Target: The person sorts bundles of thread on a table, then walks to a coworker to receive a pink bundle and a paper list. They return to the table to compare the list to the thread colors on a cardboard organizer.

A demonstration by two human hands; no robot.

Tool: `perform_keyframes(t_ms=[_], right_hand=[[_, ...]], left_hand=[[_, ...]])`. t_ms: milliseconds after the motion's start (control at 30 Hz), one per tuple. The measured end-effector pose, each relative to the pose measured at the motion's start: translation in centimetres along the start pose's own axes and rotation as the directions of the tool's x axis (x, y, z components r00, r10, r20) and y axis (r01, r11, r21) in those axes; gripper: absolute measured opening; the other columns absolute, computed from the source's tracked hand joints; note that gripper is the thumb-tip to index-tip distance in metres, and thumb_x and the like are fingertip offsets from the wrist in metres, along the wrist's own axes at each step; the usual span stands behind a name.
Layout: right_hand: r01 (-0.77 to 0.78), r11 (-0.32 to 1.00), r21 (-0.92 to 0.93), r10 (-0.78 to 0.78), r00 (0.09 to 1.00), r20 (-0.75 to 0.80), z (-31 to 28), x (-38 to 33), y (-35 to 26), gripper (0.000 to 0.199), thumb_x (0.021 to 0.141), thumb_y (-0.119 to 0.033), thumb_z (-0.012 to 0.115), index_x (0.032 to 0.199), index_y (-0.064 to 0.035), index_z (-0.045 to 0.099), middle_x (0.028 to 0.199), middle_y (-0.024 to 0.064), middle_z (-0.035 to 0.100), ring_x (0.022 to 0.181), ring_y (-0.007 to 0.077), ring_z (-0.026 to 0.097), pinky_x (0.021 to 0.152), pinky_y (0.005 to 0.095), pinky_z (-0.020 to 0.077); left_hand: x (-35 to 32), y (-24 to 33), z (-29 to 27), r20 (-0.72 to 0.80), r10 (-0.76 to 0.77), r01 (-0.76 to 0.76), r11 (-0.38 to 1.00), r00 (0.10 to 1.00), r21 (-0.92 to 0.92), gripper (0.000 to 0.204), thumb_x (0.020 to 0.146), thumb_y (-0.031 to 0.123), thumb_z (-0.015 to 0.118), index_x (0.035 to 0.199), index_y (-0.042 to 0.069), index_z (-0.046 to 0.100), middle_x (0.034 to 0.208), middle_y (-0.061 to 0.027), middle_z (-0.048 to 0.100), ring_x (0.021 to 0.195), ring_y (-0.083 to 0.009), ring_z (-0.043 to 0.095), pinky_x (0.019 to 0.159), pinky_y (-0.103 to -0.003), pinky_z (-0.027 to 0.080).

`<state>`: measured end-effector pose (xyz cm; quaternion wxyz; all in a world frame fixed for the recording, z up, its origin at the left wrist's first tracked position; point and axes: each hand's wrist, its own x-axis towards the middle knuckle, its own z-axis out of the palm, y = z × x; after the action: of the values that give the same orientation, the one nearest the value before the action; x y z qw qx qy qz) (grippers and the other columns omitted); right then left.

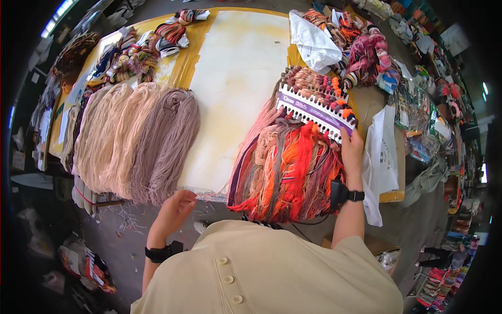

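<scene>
My right hand grips the right end of a purple-and-white notched thread card. Many embroidery threads are looped through the notches along the card's edges. Below it, a thick bundle of red, orange, pink, grey and dark purple threads hangs toward the table's front edge. My left hand hovers by that edge, its fingers loosely bent and nothing visible in them. Just beyond it lies a mauve-grey skein, beside several cream and pale peach skeins laid side by side.
Twisted thread bundles lie at the table's far left. A white plastic bag and pink and multicoloured bundles sit at the far right. Another white bag hangs over the right side. A white board covers the table's middle.
</scene>
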<state>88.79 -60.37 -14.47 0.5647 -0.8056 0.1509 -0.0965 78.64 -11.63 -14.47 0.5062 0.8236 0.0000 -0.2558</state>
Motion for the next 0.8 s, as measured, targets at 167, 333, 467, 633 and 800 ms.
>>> perform_keyframes(t_ms=[167,333,467,633,800], right_hand=[[0.198,0.979,0.058,-0.181,0.960,-0.214,1.3,-8.9,-7.4,0.016,0.096,-0.015,0.056,0.098,0.0008,0.060,0.074,0.0012,0.062,0.052,0.0052,0.052,0.045,0.0209,0.0426],[0.399,0.917,0.032,-0.355,0.847,-0.395,5.8,-19.8,-17.7,0.018,0.094,-0.016,0.061,0.082,-0.0037,0.057,0.073,0.0022,0.061,0.053,0.0052,0.051,0.049,0.0218,0.0437],[0.462,0.835,0.300,-0.298,0.837,-0.458,13.1,-28.2,-23.4,0.015,0.098,-0.017,0.055,0.106,-0.0055,0.057,0.091,0.0028,0.063,0.062,0.0049,0.054,0.044,0.0204,0.0414],[0.320,0.912,0.259,-0.344,0.937,0.054,24.2,-35.3,-27.7,0.012,0.097,-0.017,0.055,0.092,-0.0065,0.058,0.076,-0.0029,0.059,0.056,0.0035,0.050,0.042,0.0202,0.0339],[0.117,0.950,0.290,-0.272,0.766,0.582,37.6,-39.3,-32.2,0.016,0.095,-0.012,0.057,0.093,0.0023,0.064,0.071,0.0001,0.062,0.053,0.0045,0.055,0.045,0.0215,0.0407]], left_hand=[[-3.8,-4.3,-2.7,-0.051,0.039,-0.041,0.999,0.998,-0.025,0.019,0.091,0.006,0.061,0.110,0.001,0.057,0.096,-0.0028,0.062,0.089,-0.0094,0.059,0.079,-0.025,0.049],[-10.3,-8.1,-7.4,-0.083,0.128,-0.139,0.979,0.988,-0.149,0.019,0.093,0.012,0.061,0.107,0.000,0.059,0.099,-0.0069,0.066,0.090,-0.0135,0.061,0.081,-0.028,0.049],[-16.3,-8.3,-14.5,-0.095,0.392,-0.384,0.776,0.915,-0.501,0.024,0.095,0.014,0.059,0.115,0.001,0.059,0.107,-0.0038,0.064,0.101,-0.0108,0.058,0.089,-0.027,0.047],[-26.0,-8.5,-21.8,-0.280,0.627,-0.544,0.277,0.727,-0.792,0.053,0.085,0.033,0.071,0.122,-0.002,0.055,0.121,-0.0088,0.060,0.111,-0.0157,0.056,0.097,-0.032,0.044],[-31.5,-15.5,-25.4,-0.510,0.349,-0.618,0.454,0.786,-0.642,0.050,0.088,0.020,0.065,0.129,-0.002,0.048,0.128,-0.0139,0.056,0.119,-0.0232,0.054,0.100,-0.040,0.044]])
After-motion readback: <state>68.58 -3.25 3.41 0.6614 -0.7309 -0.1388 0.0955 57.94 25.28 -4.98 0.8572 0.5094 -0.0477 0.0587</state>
